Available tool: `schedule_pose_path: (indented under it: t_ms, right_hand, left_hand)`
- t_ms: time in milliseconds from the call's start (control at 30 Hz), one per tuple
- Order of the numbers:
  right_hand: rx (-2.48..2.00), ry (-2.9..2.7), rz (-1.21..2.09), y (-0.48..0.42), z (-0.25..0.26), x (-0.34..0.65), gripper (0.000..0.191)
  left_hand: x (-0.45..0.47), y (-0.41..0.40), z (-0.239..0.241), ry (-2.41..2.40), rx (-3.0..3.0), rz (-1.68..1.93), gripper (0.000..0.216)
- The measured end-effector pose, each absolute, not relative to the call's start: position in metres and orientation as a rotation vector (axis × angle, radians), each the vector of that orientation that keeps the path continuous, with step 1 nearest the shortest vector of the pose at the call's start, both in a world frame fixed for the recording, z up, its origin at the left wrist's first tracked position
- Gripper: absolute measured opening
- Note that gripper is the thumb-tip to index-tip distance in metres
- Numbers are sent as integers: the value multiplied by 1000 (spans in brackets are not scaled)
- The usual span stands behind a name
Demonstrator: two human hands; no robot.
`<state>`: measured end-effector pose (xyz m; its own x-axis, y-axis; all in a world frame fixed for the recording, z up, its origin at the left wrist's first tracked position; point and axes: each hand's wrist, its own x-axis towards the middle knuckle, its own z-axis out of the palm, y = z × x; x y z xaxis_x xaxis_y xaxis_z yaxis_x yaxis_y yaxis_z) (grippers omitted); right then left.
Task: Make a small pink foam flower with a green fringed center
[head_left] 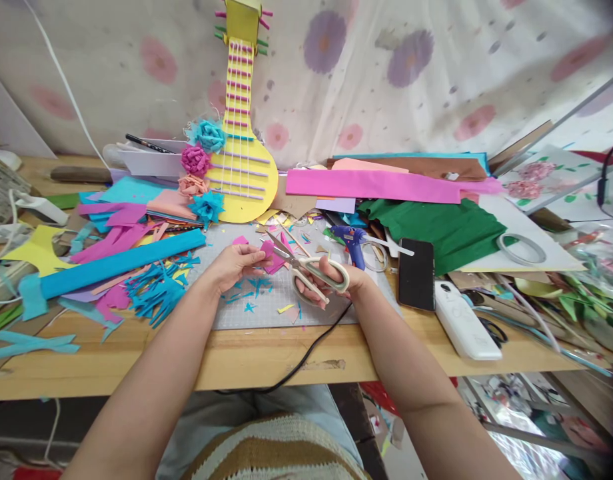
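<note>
Between the fingertips of my left hand (240,265) is a small magenta paper piece (267,249). My right hand (344,277) has its fingers through the cream handles of a pair of scissors (295,259). The blades are parted and point left, close to the magenta paper. Beneath both hands lies a grey cutting mat (256,315), strewn with blue, pink and yellow scraps. Behind them a yellow paper guitar (244,180) stands upright, with white strings and paper flowers (195,161) along its left side.
Coloured paper strips and a blue fringe (159,288) are heaped at left. To the right are a blue glue gun (355,245), a black phone (416,275), a white power bank (466,321) and green crepe paper (439,230). A black cable (306,353) crosses the table's front edge.
</note>
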<state>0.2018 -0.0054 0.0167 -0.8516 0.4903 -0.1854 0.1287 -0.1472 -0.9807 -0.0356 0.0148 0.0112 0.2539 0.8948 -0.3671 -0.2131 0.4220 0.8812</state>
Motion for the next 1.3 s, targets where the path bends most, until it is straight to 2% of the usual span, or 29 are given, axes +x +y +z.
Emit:
schedule_pose_path:
  t_ms: [300,500,733,967,1167,1300]
  right_hand:
    - [-684,-1698,2082,-2,15,201,61]
    - [-527,-1482,2110,8,15,219,61]
    - [-576,-1480,1989,8,17,209,64]
    - [-608,-1499,2007,8,17,209,63]
    - [-631,-1544,1954,16,6,213,65]
    - [-640,-1544,1919,19,1,214,67]
  left_hand:
    - [-39,16,14,1087,852,887,9]
    - [-41,14,14,1021,838,874,9]
    - [-41,5,21,821,1055,1001,19]
    - [-38,2,25,985,1207,951,15]
    - [-74,19,36,1115,1355,978,15]
    - [-102,45,57,1310,1431,764,15]
